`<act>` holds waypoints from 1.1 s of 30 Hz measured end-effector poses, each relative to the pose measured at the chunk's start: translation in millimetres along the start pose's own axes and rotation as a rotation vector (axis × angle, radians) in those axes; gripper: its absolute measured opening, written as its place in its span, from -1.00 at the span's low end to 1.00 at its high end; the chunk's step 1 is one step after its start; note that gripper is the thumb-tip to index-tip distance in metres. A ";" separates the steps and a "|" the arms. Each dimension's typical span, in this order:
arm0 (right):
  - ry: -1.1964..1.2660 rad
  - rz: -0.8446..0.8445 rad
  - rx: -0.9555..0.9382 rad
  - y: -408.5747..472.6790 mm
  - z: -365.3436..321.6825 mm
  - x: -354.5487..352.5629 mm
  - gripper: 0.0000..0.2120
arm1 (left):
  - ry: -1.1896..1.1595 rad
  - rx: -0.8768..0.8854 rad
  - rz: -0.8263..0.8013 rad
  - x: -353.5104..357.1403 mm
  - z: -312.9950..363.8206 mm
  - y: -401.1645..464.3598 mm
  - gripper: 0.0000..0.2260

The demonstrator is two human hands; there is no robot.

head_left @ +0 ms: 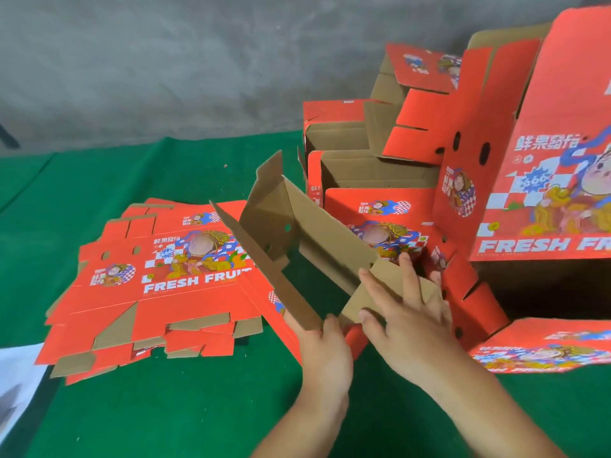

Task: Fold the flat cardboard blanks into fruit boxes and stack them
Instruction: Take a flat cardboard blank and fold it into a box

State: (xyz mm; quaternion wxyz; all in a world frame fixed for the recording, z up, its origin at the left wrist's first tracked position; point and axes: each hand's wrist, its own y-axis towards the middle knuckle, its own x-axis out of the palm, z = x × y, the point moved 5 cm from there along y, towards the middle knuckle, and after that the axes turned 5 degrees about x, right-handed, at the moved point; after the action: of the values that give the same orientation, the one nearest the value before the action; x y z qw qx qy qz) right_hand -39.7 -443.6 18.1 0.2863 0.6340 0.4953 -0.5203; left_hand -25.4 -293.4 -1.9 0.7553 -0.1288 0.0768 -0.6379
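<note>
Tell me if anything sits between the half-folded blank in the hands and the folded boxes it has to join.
Nothing visible blocks it. The half-folded blank, gripped by the left hand and pressed by the right hand, already stands right against the folded boxes behind it. The flat blanks lie off to the left on the green cloth.

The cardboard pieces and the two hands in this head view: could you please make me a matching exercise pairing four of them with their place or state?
Things:
1. stack of flat blanks
2. half-folded blank
3. left hand
4. right hand

States:
A. fingers spread flat on a brown flap
B. lying flat on the green cloth, printed side up
C. gripping the lower edge of a panel
D. raised, brown inside showing

Pairs: 1-B, 2-D, 3-C, 4-A
</note>
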 end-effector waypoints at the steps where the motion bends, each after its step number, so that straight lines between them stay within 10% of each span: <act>1: 0.000 -0.033 -0.010 0.7 0.6 2.5 -0.28 | -0.001 0.007 0.011 -0.3 -1.9 -1.4 -0.76; 7: -0.181 0.156 0.039 -5.4 0.0 -3.4 0.18 | -0.040 -0.010 0.036 9.3 8.7 3.7 -0.75; 14: -0.034 0.213 -0.132 3.1 -31.7 -3.1 -0.69 | 0.051 0.083 -0.177 25.9 22.5 8.8 -0.81; 18: -0.006 0.138 -0.161 17.8 -19.0 3.1 -0.75 | 0.056 0.084 -0.442 26.8 20.1 12.3 -0.09; 21: 0.082 0.160 -0.276 17.4 -16.2 -1.5 -0.95 | -0.043 -0.049 -0.369 19.5 27.3 34.8 -0.17; 25: 0.038 0.188 -0.311 22.1 -12.5 -0.4 -0.92 | 0.109 -0.066 -0.579 -15.6 40.5 44.3 -0.15; 28: 0.178 0.233 -0.270 26.7 1.8 -11.9 -0.66 | 0.425 0.081 -0.411 -60.4 50.2 79.2 -0.23; 33: 0.081 0.115 -0.296 21.4 0.3 -11.7 -0.60 | 0.243 0.168 -0.295 -82.4 90.9 137.1 -0.05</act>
State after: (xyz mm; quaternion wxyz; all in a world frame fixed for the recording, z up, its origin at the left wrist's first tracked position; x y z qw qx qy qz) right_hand -19.6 -455.2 25.8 0.3857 0.6325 0.5407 -0.3985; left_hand 115.2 -182.7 40.8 0.6472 0.0024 0.0942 -0.7565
